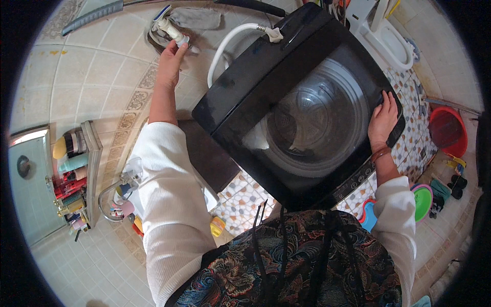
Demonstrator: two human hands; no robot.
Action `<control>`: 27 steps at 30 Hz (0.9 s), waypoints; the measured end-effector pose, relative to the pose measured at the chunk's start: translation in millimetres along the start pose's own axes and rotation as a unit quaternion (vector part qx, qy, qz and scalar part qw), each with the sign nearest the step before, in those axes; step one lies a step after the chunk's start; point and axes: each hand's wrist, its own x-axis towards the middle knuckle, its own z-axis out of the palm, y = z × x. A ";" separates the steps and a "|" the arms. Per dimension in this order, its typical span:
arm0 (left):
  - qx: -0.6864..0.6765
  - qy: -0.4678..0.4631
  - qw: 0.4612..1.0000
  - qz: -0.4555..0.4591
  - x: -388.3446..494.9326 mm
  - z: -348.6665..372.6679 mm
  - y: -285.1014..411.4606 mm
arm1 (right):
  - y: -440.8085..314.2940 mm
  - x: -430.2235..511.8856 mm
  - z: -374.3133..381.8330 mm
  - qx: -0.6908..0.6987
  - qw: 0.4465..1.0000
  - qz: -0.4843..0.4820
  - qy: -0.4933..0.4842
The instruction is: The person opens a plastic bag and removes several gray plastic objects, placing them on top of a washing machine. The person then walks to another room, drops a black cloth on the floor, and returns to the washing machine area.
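Observation:
My left hand (170,61) is stretched out to the wall, thumb and fingers closed around the clear end of a white fitting (172,30) that looks like a tap. Before me stands a black top-loading washing machine (230,103). Its see-through lid (264,153) is down, and the metal drum (307,111) shows through it. My right hand (384,119) lies on the lid's right front rim, holding nothing. From a connector (274,34) at the machine's back, a white inlet hose (222,46) bends down behind it; its other end is hidden.
Grey cloths (195,18) hang beside the fitting. At left are a shelf of bottles (73,172) and a chrome rail (101,199). A squat toilet or basin (395,48) stands back right. Red (448,130) and green basins (422,203) sit at right on the floor.

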 end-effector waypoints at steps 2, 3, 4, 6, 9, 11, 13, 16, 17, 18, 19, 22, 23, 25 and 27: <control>0.012 0.049 0.999 0.011 2.6 5.5 -4.7 | 0.6 0.1 0.3 0.008 1.000 -0.002 0.000; 0.030 0.088 0.996 0.012 5.7 9.1 -7.3 | 0.7 -0.1 0.4 0.008 1.000 0.001 -0.002; 0.052 0.130 0.990 0.006 8.0 12.1 -9.2 | 0.5 -0.2 0.3 0.008 1.000 0.004 -0.004; 0.035 0.182 0.982 0.019 12.0 17.2 -11.1 | -0.3 -0.8 -0.2 0.006 1.000 0.005 -0.007; 0.054 0.208 0.976 0.020 10.9 19.1 -8.7 | -2.2 -0.9 -1.5 0.001 1.000 0.007 -0.004; 0.063 0.201 0.977 0.020 7.1 16.7 -5.3 | -3.1 -0.4 -2.5 0.001 1.000 0.003 -0.003; 0.049 0.171 0.983 0.041 3.5 12.0 -1.8 | -3.5 0.3 -3.3 0.008 1.000 0.004 -0.002; 0.009 0.058 0.998 -0.008 4.5 -0.5 4.6 | -3.3 1.0 -3.6 0.008 1.000 0.005 -0.004; 0.017 0.031 0.999 0.008 5.6 -2.8 5.3 | -3.1 1.0 -3.3 0.006 1.000 0.004 -0.004; 0.031 0.022 0.999 0.006 5.8 -4.4 5.6 | -2.7 1.0 -3.1 0.003 1.000 0.003 -0.003; 0.050 0.023 0.998 -0.004 5.8 -4.8 5.4 | -2.4 0.9 -2.8 -0.001 1.000 0.001 0.000; 0.083 0.045 0.995 0.006 3.0 0.3 2.1 | -1.7 0.9 -1.6 -0.004 1.000 0.002 0.003; 0.074 0.044 0.996 0.016 2.5 2.8 1.1 | -1.3 0.9 -1.4 -0.007 1.000 0.003 -0.001; 0.057 0.046 0.997 0.033 2.6 5.0 0.4 | -1.2 1.2 -1.0 0.002 1.000 -0.001 0.004; 0.043 0.029 0.999 0.010 3.4 3.1 0.8 | -1.5 0.9 -1.5 0.002 1.000 -0.004 0.008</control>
